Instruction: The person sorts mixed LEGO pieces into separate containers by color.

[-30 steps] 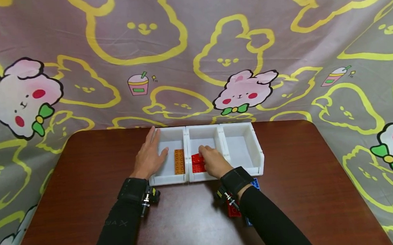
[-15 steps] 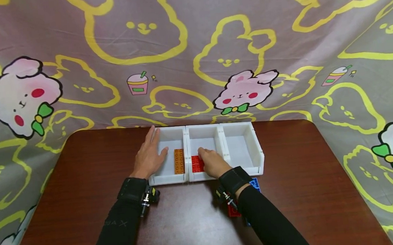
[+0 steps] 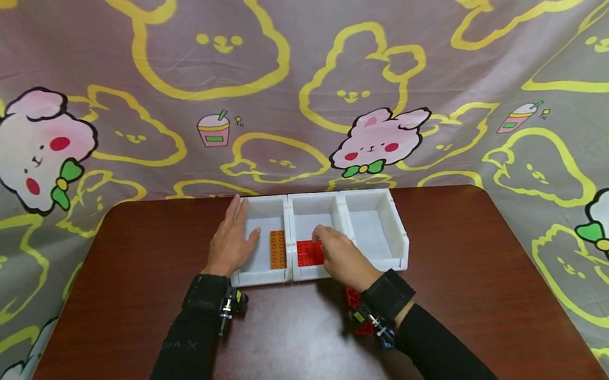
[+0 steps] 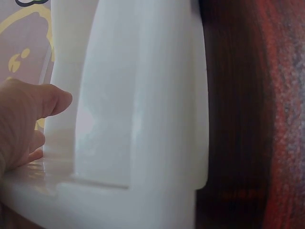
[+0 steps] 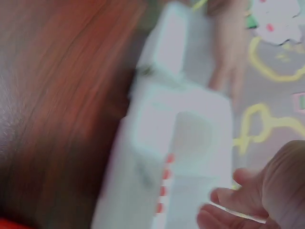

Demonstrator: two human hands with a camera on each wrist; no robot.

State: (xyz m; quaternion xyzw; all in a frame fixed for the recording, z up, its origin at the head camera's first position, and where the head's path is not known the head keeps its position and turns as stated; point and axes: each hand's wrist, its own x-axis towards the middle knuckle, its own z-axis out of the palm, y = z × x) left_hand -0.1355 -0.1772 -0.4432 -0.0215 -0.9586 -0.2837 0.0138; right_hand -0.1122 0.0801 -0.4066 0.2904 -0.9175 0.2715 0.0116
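A white three-compartment bin [image 3: 319, 273] stands near the back of the table. My left hand [image 3: 229, 243] rests on its left wall with fingers extended; in the left wrist view, the thumb [image 4: 57, 100] shows beside the white plastic. An orange building brick [image 3: 277, 249] lies in the left compartment. Red building bricks [image 3: 306, 253] lie flat at the front of the middle one. Over that compartment's right part is my right hand [image 3: 343, 259], its fingers loosely bent. The blurred right wrist view shows nothing between those fingers [image 5: 228, 200].
On the table, partly hidden beneath my right wrist, are red bricks [image 3: 353, 296] and a bit of a blue brick [image 3: 387, 341]. The bin's right compartment [image 3: 370, 232] shows a bare floor. A patterned curtain [image 3: 277, 114] hangs behind the table.
A red brick that stood tilted under my right hand now lies flat in the middle compartment. The right hand has let go and shifted right. My left hand has stayed put.
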